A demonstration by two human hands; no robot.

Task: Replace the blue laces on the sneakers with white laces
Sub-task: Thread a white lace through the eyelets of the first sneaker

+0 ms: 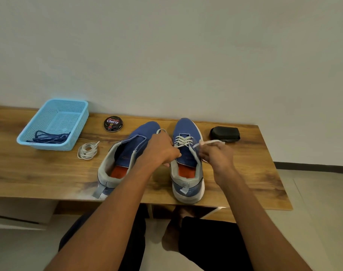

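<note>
Two blue sneakers stand side by side on the wooden table [39, 173], toes toward the wall. The right sneaker [187, 167] carries a white lace [183, 141] threaded through its lower eyelets. My left hand [160, 148] grips one end of that lace, a loop showing above the knuckles. My right hand [215, 155] pinches the other end, which sticks out to the right. The left sneaker [123, 153] has no lace. A coiled white lace [88, 151] lies left of it. The blue laces [49, 137] lie in a light blue basket [76, 122].
A round black tin of shoe polish [113, 123] sits near the wall behind the left sneaker. A black brush [224, 133] lies right of the right sneaker. The table's front edge runs just below the sneakers' heels; my legs are under it.
</note>
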